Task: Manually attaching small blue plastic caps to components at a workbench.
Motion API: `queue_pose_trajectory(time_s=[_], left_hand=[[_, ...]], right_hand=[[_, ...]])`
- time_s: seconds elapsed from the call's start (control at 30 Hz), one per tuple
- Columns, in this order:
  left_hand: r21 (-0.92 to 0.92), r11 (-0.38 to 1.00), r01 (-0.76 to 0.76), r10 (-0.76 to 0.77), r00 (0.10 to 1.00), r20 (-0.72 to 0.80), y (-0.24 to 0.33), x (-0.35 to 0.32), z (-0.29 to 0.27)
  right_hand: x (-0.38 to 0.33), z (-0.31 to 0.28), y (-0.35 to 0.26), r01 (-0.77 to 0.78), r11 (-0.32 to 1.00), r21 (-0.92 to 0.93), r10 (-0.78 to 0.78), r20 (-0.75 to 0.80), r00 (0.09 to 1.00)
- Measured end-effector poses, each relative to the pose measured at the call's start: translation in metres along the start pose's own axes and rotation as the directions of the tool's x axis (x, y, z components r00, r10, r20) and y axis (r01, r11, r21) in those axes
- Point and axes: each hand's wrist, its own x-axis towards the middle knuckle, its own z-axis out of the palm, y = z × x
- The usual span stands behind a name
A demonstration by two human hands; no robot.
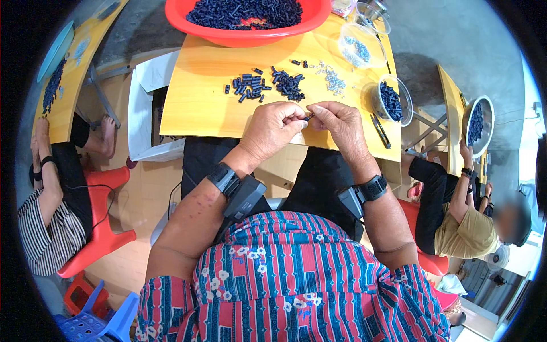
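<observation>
Red basin (pixel 245 39) at the table's far edge, heaped with dark pieces (pixel 239 16), top cut off by frame; clear tub (pixel 406 94) at the right edge, filled with dark pieces too; shallow clear container (pixel 346 35) behind it, small clear bits inside; white box (pixel 149 114) left of the table, flap open, contents too dark to tell. On the yellow table (pixel 196 105): left pile (pixel 248 86) and right pile (pixel 289 84) of dark pieces side by side, loose clear parts (pixel 335 83) right of them, slim black tool (pixel 380 131) near the right edge. Hands sit between the piles and the body, nothing blocking them. Left hand (pixel 272 128) pinching a small dark piece (pixel 309 117) just over the near table edge, right hand (pixel 340 126) pinching at its other end; piece mostly covered by fingertips, detail unclear. Co-workers both sides, partly cut off by the fisheye rim
</observation>
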Motion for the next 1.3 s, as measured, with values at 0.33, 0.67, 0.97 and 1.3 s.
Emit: queue_pose_trajectory(time_s=[0.33,0.67,0.97,1.3], left_hand=[[0.034,0.999,0.012,-0.013,1.000,0.012,0.003,0.001,0.000],[-0.041,0.999,-0.023,0.016,0.986,-0.165,-0.003,-0.004,0.004],[-0.096,0.995,-0.015,-0.004,0.982,-0.189,-0.012,-0.005,0.006],[-0.267,0.962,0.058,-0.054,0.998,0.020,-0.011,0.000,-0.013]], right_hand=[[-0.002,0.000,0.000,-0.092,0.996,0.022,0.091,0.022,0.996],[-0.027,0.006,0.017,0.446,0.832,-0.330,-0.446,0.081,0.891],[-0.026,0.022,0.047,0.644,0.676,-0.359,-0.633,0.165,0.757],[-0.013,0.017,0.044,0.542,0.820,-0.186,-0.512,0.187,0.838]])
